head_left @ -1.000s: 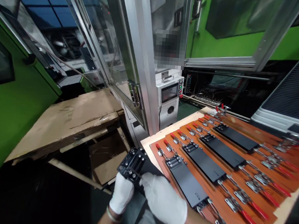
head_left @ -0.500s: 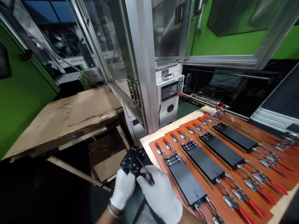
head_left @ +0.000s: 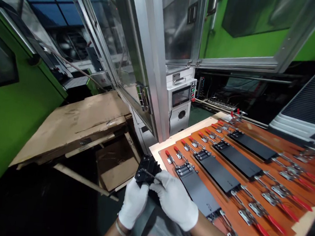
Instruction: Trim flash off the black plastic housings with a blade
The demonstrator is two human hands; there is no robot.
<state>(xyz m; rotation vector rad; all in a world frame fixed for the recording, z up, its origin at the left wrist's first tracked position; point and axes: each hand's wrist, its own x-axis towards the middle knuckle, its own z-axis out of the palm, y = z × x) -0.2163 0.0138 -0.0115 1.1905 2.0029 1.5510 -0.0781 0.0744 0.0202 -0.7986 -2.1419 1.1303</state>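
Note:
My left hand (head_left: 134, 203), in a white glove, is closed round a black block-shaped part (head_left: 146, 169) with small round metal spots on it. My right hand (head_left: 178, 200), gloved too, pinches a thin metal rod-like tool (head_left: 151, 176). The tool's tip lies against the face of the black part; its handle end is hidden by my fingers. Right of my hands, dark grey rectangular plates (head_left: 198, 191) lie in rows on an orange board (head_left: 251, 210), with red-handled toggle clamps (head_left: 263, 232) at their ends.
A worn table (head_left: 71, 125) covered with cardboard stands at left, with an open cardboard box (head_left: 116, 162) beneath. A metal-framed clear door (head_left: 147, 69) rises ahead, beside a white control cabinet (head_left: 180, 98) with a screen. Green machines (head_left: 30, 121) stand at left and behind.
The black part and both hands have shifted slightly right, and the part has turned a little. My right hand's tool now lies flatter across the part. The view has moved slightly.

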